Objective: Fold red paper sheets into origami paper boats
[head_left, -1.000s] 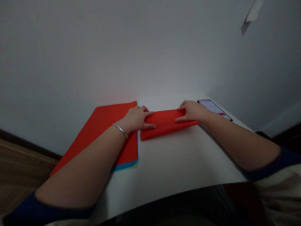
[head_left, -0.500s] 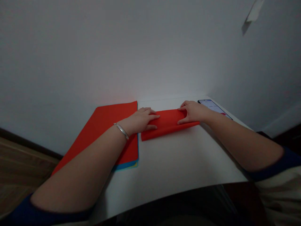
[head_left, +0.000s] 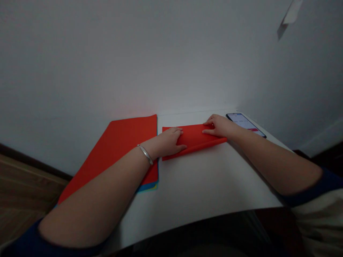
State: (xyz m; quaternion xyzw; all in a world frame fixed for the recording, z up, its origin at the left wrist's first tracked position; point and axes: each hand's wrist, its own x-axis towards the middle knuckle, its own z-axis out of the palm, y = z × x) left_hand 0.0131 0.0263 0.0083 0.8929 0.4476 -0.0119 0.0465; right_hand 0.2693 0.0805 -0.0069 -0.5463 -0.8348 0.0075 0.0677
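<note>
A folded sheet of red paper (head_left: pixel 195 135) lies on the white table, its near edge slightly raised in a lengthwise fold. My left hand (head_left: pixel 173 141) rests on its left part, thumb spread away from the fingers and near the fold. A silver bangle circles that wrist. Over the right end of the sheet is my right hand (head_left: pixel 217 126), thumb and fingertips apart on the red surface; its palm side is hidden. Beneath my left forearm lies a stack of coloured paper (head_left: pixel 128 134), red on top, with blue and yellow showing at the near corner.
A phone (head_left: pixel 248 124) with a lit screen lies at the right side of the white table (head_left: pixel 203 185). The pale wall (head_left: pixel 171 57) rises directly behind. A wooden surface (head_left: pixel 24 182) stands at the far left. A white piece (head_left: pixel 293 12) sticks out from the wall.
My left hand has slid a little right and nearer along the folded paper, its fingers drawn closer together. My right hand's thumb has moved slightly toward its fingers.
</note>
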